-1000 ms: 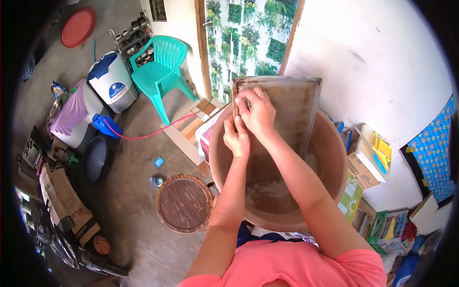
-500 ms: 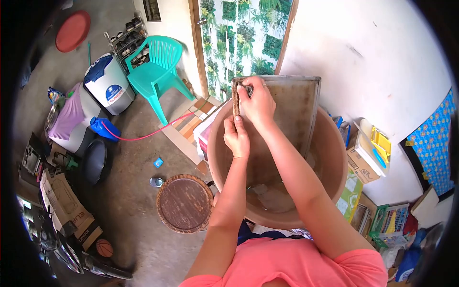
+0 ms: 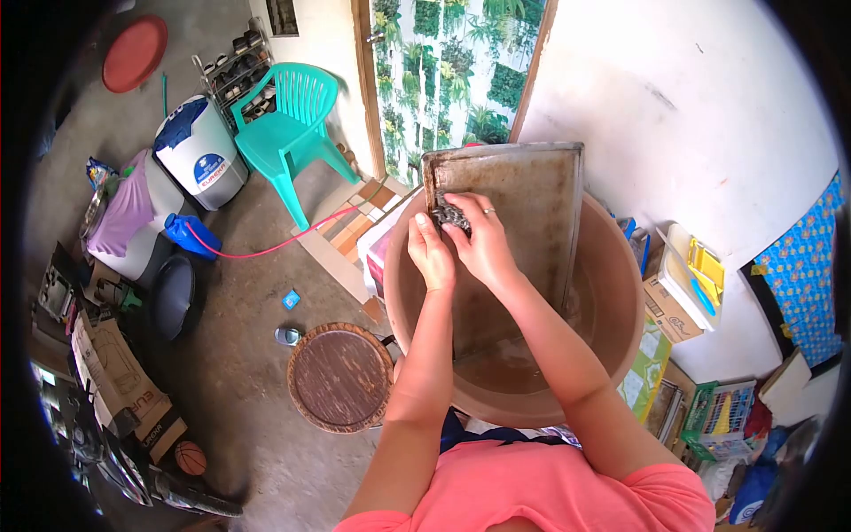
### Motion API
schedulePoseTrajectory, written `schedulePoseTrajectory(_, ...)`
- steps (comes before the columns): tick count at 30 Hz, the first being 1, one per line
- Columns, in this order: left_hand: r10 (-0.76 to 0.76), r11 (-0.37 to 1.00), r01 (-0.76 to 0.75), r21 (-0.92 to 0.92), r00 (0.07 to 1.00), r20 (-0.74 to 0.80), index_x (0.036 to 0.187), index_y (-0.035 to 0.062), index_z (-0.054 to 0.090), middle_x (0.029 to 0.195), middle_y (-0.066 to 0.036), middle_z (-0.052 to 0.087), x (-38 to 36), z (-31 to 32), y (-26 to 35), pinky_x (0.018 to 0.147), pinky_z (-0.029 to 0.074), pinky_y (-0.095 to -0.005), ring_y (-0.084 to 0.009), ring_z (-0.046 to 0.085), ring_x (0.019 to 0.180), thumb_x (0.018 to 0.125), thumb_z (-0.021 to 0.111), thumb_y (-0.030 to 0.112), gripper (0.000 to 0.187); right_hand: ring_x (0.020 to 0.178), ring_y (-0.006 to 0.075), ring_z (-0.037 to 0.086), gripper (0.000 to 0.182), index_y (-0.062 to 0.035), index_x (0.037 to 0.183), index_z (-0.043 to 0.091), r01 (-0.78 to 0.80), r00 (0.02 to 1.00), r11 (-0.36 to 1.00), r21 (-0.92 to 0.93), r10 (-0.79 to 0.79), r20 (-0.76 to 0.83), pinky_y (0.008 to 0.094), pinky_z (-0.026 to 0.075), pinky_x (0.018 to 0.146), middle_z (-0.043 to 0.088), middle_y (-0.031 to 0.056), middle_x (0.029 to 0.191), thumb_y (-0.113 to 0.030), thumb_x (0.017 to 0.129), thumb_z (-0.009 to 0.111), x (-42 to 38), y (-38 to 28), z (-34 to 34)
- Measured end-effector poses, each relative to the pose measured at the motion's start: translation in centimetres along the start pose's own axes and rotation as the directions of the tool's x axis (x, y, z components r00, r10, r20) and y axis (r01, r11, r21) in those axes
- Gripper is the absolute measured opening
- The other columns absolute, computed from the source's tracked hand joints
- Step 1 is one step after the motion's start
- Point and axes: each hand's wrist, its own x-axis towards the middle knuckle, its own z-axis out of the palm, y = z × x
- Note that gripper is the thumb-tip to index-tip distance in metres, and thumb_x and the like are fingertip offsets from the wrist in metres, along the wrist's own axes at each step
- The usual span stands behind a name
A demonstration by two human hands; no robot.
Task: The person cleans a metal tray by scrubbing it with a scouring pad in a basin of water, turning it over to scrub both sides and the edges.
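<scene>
A rectangular metal baking tray point(image 3: 532, 208), stained brown, stands tilted inside a large tan plastic basin point(image 3: 620, 328). My left hand point(image 3: 431, 257) is closed round the tray's left edge, with its thumb up and the other fingertips partly hidden. Against the tray's inner left side, my right hand point(image 3: 483, 241) presses a dark grey, curly metal scouring pad point(image 3: 450, 215), fingers bent over it. Shallow cloudy water point(image 3: 505, 372) lies at the bottom of the basin, below the tray.
A round brown wooden stool point(image 3: 340, 377) stands just left of the basin. Further off are a green plastic chair point(image 3: 288, 133), a white washing machine point(image 3: 204, 160) and a pink hose point(image 3: 266, 253). Boxes point(image 3: 669, 306) and a green crate point(image 3: 709, 417) line the right wall.
My right hand has slid down from the tray's upper left corner along its left side, exposing the scouring pad more. The tray's top has shifted slightly left.
</scene>
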Motion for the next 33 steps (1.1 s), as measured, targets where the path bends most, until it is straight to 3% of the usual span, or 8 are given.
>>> schedulePoseTrajectory(6, 0.047, 0.968, -0.039, 0.247, 0.999, -0.025, 0.079, 0.0045, 0.047, 0.074, 0.006, 0.044, -0.8, 0.0, -0.2, 0.058, 0.033, -0.0216, -0.0041, 0.034, 0.067, 0.103, 0.042, 0.025, 0.032, 0.084, 0.0343, 0.056, 0.02, -0.0077, 0.095, 0.06, 0.106, 0.989, 0.969, -0.222, -0.127, -0.081, 0.0445, 0.049, 0.069, 0.05, 0.0123, 0.09, -0.005, 0.076, 0.065, 6.0, -1.2, 0.2)
schedulePoseTrajectory(16, 0.052, 0.917, -0.034, 0.396, 0.998, -0.033, 0.09, -0.0027, 0.056, 0.079, -0.007, 0.06, -1.0, -0.2, 0.0, 0.068, 0.045, -0.0297, -0.0118, 0.05, 0.074, 0.103, 0.035, 0.034, 0.044, 0.085, 0.0334, 0.056, 0.016, -0.0072, 0.088, 0.06, 0.156, 0.98, 0.943, -0.294, -0.185, -0.073, 0.044, 0.049, 0.07, 0.05, 0.0125, 0.089, -0.004, 0.073, 0.065, 5.9, -1.6, 0.4)
schedulePoseTrajectory(18, 0.065, 0.915, -0.047, 0.401, 0.997, -0.033, 0.09, -0.0039, 0.056, 0.079, -0.007, 0.059, -1.5, 0.0, 0.5, 0.069, 0.044, -0.0304, -0.0128, 0.048, 0.074, 0.103, 0.035, 0.035, 0.046, 0.086, 0.0335, 0.055, 0.016, -0.0058, 0.089, 0.059, 0.151, 0.985, 0.934, -0.323, -0.171, -0.036, 0.0435, 0.049, 0.07, 0.05, 0.0126, 0.09, -0.004, 0.074, 0.063, 5.3, -1.4, 0.4)
schedulePoseTrajectory(21, 0.201, 0.899, -0.143, 0.413, 0.975, -0.1, 0.085, 0.0012, 0.056, 0.062, -0.018, 0.057, -1.2, 0.1, 0.1, 0.055, 0.042, -0.0447, -0.035, 0.054, 0.055, 0.101, 0.034, 0.042, 0.05, 0.086, 0.0328, 0.055, 0.019, -0.0066, 0.091, 0.059, 0.217, 0.976, 0.917, -0.335, -0.201, 0.08, 0.0426, 0.05, 0.067, 0.05, 0.0118, 0.092, -0.004, 0.073, 0.062, 1.9, 0.4, 0.6)
schedulePoseTrajectory(25, 0.069, 0.923, -0.019, 0.383, 0.991, -0.119, 0.084, 0.0014, 0.056, 0.063, -0.014, 0.055, -0.5, -0.3, -0.4, 0.06, 0.044, -0.0388, -0.0266, 0.051, 0.058, 0.1, 0.033, 0.045, 0.052, 0.086, 0.0335, 0.057, 0.023, -0.0089, 0.097, 0.06, 0.124, 0.97, 0.914, -0.386, -0.029, 0.242, 0.0414, 0.051, 0.069, 0.054, 0.0111, 0.097, -0.004, 0.075, 0.062, -2.9, 3.0, -1.4)
schedulePoseTrajectory(29, 0.009, 0.936, 0.025, 0.351, 0.996, -0.093, 0.084, 0.0007, 0.056, 0.064, -0.006, 0.055, -0.8, -0.1, -0.2, 0.062, 0.044, -0.0321, -0.0151, 0.05, 0.061, 0.096, 0.052, 0.033, 0.034, 0.081, 0.0222, 0.06, 0.023, -0.0103, 0.108, 0.059, -0.236, 0.969, 0.968, 0.087, 0.226, 0.102, 0.0331, 0.052, 0.065, 0.058, 0.008, 0.105, -0.01, 0.085, 0.06, -2.3, 3.6, -2.3)
schedulePoseTrajectory(30, 0.02, 0.958, -0.002, 0.287, 0.998, -0.059, 0.088, 0.0017, 0.056, 0.071, -0.003, 0.057, -0.4, -0.3, -0.3, 0.064, 0.045, -0.028, -0.0114, 0.051, 0.065, 0.089, 0.057, 0.012, 0.01, 0.08, 0.0186, 0.06, 0.023, -0.0106, 0.111, 0.059, -0.381, 0.924, 0.888, 0.258, 0.357, 0.137, 0.0307, 0.052, 0.064, 0.058, 0.0072, 0.107, -0.012, 0.088, 0.059, -1.5, 2.5, -3.0)
schedulePoseTrajectory(33, -0.09, 0.986, 0.075, 0.146, 0.99, 0.104, 0.1, 0.0021, 0.052, 0.093, -0.003, 0.058, -0.5, -0.5, 0.4, 0.074, 0.044, -0.0236, -0.0107, 0.054, 0.083, 0.078, 0.047, -0.007, 0.024, 0.08, 0.0082, 0.055, 0.025, -0.0117, 0.117, 0.06, -0.48, 0.876, 0.748, 0.458, 0.435, 0.208, 0.0243, 0.05, 0.059, 0.057, 0.0047, 0.106, -0.017, 0.094, 0.055, -0.1, 3.1, -3.0)
